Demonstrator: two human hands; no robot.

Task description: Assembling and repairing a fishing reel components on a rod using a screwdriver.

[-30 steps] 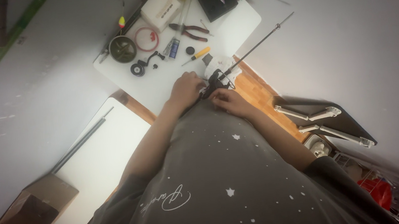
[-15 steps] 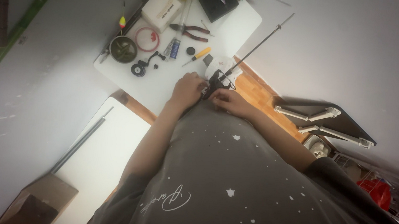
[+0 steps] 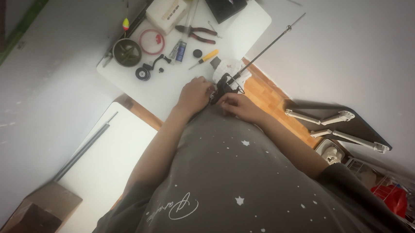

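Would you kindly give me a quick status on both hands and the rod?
Left hand and right hand both gripping small black part at base of thin rod. Rod angles out over table edge. Screwdriver, pliers lie apart, nothing obstructing.

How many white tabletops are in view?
2: one white tabletop ahead, strewn with tools, where both hands work at its near edge; another white tabletop at the person's left, nearly bare.
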